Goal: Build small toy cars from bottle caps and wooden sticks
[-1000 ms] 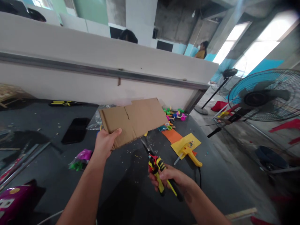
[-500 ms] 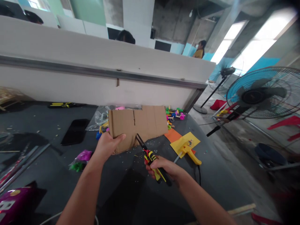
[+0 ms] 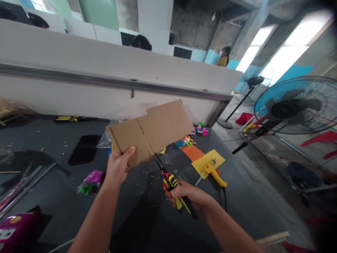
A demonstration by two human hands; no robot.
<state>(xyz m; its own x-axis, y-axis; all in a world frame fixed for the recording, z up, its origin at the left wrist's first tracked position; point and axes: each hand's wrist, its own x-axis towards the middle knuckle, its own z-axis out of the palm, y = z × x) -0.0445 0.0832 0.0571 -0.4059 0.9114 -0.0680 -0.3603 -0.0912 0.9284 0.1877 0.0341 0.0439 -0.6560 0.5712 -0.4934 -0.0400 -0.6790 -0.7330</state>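
Observation:
My left hand [image 3: 119, 165] grips the lower left corner of a brown cardboard piece [image 3: 160, 128], thumb on top. The cardboard is tilted, its right end raised, with a stepped upper edge and a slit running down from that edge to a crease or second cut near the lower edge. My right hand [image 3: 184, 193] is closed around the black-and-yellow handles of pliers [image 3: 171, 181] with red near the pivot. Their long dark jaws point up left and meet the cardboard's lower edge; whether they touch or bite it, I cannot tell.
On the dark table [image 3: 147, 225] lie a yellow glue gun [image 3: 214, 172] on yellow paper, orange paper [image 3: 193, 154], a black phone-like slab [image 3: 84, 149] and bagged colourful pieces [image 3: 92, 181]. A white partition [image 3: 105, 95] stands behind; a fan [image 3: 285, 109] is at right.
My left hand has turned the cardboard, lifting its right end and shifting its left end leftward. The pliers have moved slightly down and stay at its lower edge.

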